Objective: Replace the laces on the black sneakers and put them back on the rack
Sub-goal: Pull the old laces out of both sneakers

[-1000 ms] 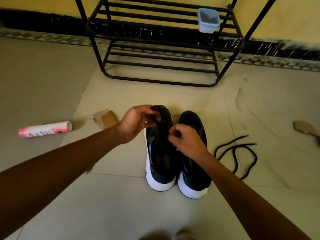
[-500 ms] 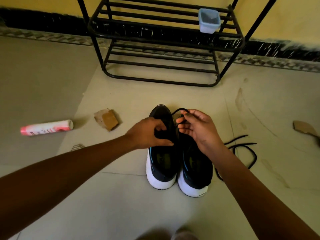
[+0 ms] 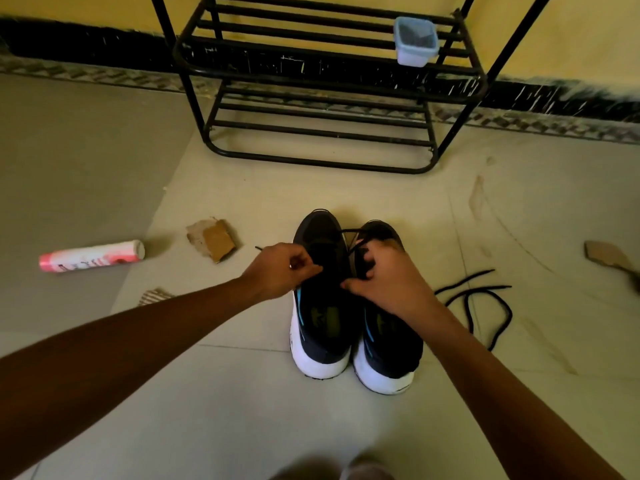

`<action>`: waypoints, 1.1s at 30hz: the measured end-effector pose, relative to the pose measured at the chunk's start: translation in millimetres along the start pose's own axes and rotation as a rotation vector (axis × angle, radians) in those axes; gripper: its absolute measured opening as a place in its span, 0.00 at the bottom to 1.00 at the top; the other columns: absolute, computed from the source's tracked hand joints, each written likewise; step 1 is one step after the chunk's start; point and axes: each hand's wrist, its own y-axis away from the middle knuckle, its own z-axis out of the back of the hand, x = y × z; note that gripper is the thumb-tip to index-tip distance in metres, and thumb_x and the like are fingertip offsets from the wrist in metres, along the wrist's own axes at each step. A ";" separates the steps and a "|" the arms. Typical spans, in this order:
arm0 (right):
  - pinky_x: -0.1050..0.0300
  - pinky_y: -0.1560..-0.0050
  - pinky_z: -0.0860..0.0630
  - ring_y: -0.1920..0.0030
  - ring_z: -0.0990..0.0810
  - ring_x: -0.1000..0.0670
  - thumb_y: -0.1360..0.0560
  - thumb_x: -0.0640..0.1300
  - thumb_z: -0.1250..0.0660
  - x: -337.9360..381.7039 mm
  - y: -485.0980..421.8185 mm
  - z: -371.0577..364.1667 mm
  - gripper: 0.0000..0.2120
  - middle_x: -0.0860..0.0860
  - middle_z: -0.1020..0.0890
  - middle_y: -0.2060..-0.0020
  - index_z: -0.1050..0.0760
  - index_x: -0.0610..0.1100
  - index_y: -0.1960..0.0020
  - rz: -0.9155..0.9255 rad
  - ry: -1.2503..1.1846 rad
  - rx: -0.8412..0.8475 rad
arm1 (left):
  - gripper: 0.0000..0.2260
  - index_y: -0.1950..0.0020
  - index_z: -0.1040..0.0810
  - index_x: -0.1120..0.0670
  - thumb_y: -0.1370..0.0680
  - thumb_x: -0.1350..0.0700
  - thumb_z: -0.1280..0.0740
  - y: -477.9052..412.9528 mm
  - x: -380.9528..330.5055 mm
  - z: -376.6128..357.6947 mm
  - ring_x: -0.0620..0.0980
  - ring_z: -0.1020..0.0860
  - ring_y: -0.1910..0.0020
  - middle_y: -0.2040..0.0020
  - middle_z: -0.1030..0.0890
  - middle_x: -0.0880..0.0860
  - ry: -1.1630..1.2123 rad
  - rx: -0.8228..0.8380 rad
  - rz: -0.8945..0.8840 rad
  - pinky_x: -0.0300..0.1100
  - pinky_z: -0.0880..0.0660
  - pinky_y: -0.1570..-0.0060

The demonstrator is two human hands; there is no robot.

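Two black sneakers with white soles stand side by side on the floor, heels toward me: the left sneaker (image 3: 320, 320) and the right sneaker (image 3: 388, 341). My left hand (image 3: 282, 270) pinches one end of a black lace (image 3: 349, 254) at the left sneaker's left side. My right hand (image 3: 384, 277) holds the other part of that lace over the gap between the shoes. A lace tip sticks out left of my left hand. A second loose black lace (image 3: 485, 299) lies curled on the floor to the right. The black metal rack (image 3: 329, 84) stands beyond the sneakers.
A small clear plastic tub (image 3: 415, 41) sits on the rack's upper shelf at the right. A pink and white spray can (image 3: 91, 259) lies on the floor at the left. Torn cardboard pieces (image 3: 213, 239) lie left of the sneakers, another scrap (image 3: 606, 256) at the far right.
My left hand has drawn the lace end out to the left of the left sneaker. My right hand has closed over the lace and dropped lower between the shoes.
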 end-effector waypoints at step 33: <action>0.57 0.65 0.33 0.65 0.27 0.46 0.21 0.48 0.42 -1.7 11.2 -36.4 0.10 0.47 0.21 0.61 0.25 0.43 0.52 0.094 0.436 -0.014 | 0.05 0.55 0.29 0.55 0.21 0.56 0.38 -3.8 -21.9 -6.2 0.47 0.27 0.60 0.59 0.24 0.51 -0.014 -0.003 0.000 0.36 0.33 0.64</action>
